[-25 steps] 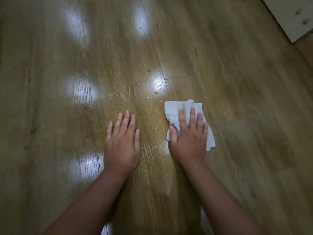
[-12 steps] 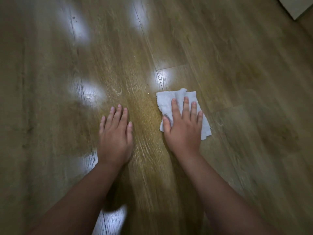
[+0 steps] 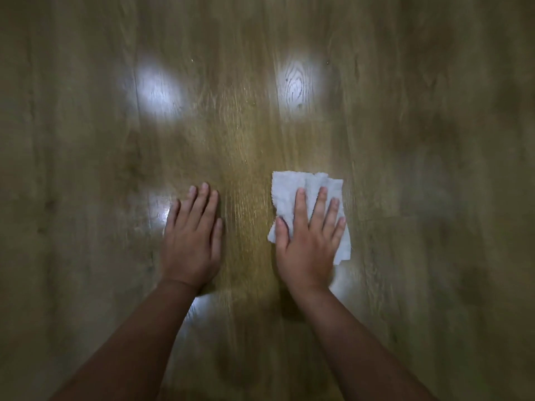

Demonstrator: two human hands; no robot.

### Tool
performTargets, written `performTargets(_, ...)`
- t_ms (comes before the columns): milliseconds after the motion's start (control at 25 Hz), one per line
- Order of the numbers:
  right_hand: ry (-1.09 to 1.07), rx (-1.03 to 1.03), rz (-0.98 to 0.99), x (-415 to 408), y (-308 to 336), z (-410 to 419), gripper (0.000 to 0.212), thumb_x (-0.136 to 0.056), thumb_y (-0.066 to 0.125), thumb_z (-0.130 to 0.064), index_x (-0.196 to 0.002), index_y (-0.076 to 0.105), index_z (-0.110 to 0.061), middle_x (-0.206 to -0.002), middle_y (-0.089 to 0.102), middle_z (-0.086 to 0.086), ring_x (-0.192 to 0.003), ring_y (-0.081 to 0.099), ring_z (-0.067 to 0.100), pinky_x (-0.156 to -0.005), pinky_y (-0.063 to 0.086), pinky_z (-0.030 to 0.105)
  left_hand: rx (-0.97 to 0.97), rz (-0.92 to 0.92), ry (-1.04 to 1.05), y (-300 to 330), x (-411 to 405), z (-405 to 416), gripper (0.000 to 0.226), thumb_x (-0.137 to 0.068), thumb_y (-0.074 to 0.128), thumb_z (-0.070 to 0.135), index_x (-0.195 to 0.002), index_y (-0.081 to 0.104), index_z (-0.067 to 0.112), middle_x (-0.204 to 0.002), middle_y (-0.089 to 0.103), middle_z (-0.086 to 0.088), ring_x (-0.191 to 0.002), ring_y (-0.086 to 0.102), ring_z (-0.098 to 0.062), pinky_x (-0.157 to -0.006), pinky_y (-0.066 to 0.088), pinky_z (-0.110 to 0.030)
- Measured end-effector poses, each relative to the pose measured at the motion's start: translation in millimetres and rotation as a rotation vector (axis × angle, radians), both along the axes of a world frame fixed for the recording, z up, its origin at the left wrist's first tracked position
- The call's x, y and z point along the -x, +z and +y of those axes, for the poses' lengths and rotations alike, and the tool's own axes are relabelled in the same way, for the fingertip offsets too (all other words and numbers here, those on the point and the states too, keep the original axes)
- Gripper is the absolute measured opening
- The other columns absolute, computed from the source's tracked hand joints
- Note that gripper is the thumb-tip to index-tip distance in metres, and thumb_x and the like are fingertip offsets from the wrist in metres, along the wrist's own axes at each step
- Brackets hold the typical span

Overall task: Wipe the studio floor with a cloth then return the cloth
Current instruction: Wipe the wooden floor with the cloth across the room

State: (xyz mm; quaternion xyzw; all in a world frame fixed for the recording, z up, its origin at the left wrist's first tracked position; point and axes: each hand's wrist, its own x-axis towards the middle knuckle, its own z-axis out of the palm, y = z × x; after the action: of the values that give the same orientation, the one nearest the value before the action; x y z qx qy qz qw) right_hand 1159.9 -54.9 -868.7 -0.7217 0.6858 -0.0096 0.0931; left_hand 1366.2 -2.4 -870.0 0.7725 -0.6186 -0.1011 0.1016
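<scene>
At centre right of the frame, the right hand (image 3: 308, 241) pressed flat, fingers straight and spread, on a white cloth (image 3: 292, 189) lying on the wooden floor (image 3: 86, 169). The left hand (image 3: 192, 241) rested flat at centre left, fingers together. Even pressure through the whole palm would probably wipe best.

There are two hands: one left hand (image 3: 192, 241) and one right hand (image 3: 308, 244). There is one white cloth (image 3: 292, 188). On the wooden floor (image 3: 434, 140) I count two large bright reflections of light, and two smaller ones near the left hand.
</scene>
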Motion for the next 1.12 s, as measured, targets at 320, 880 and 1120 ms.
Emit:
performTargets(320, -0.003, -0.033, 0.012, 1.7, -4.9, 0.2, 0.068, -0.107, 0.039, -0.055, -0.167, 0.020, -0.028, -0.175, 0.008, 0.012, -0.161, 0.004, 0.037, -0.128, 0.008, 0.059, 0.001, -0.012, -0.001, -1.3, 2.6, 0.7, 0.057, -0.107, 0.041, 0.031, -0.160, 0.037, 0.010, -0.169, 0.027, -0.005, -0.159, 0.019, -0.024, -0.129, 0.015, -0.049)
performTargets(880, 0.073, 0.000, -0.067, 9.4, -5.8, -3.1, 0.072, -0.102, 0.010, -0.066, -0.167, 0.012, -0.034, -0.176, 0.004, 0.007, -0.161, 0.000, 0.033, -0.130, 0.004, 0.053, 0.016, -0.001, 0.033, -1.9, 7.1, 6.6, 0.058, -0.110, 0.021, 0.040, -0.163, 0.031, 0.018, -0.171, 0.025, 0.000, -0.160, 0.012, -0.014, -0.131, 0.011, -0.044)
performTargets(1120, 0.036, 0.059, -0.141, 7.8, -9.7, -3.3, 0.067, -0.105, 0.018, -0.062, -0.165, 0.025, -0.032, -0.174, 0.015, 0.007, -0.161, 0.009, 0.032, -0.130, 0.008, 0.052, 0.032, 0.038, -0.001, 1.6, 85.4, -3.0, 0.054, -0.109, 0.025, 0.034, -0.157, 0.044, 0.018, -0.167, 0.035, -0.002, -0.158, 0.021, -0.017, -0.130, 0.012, -0.046)
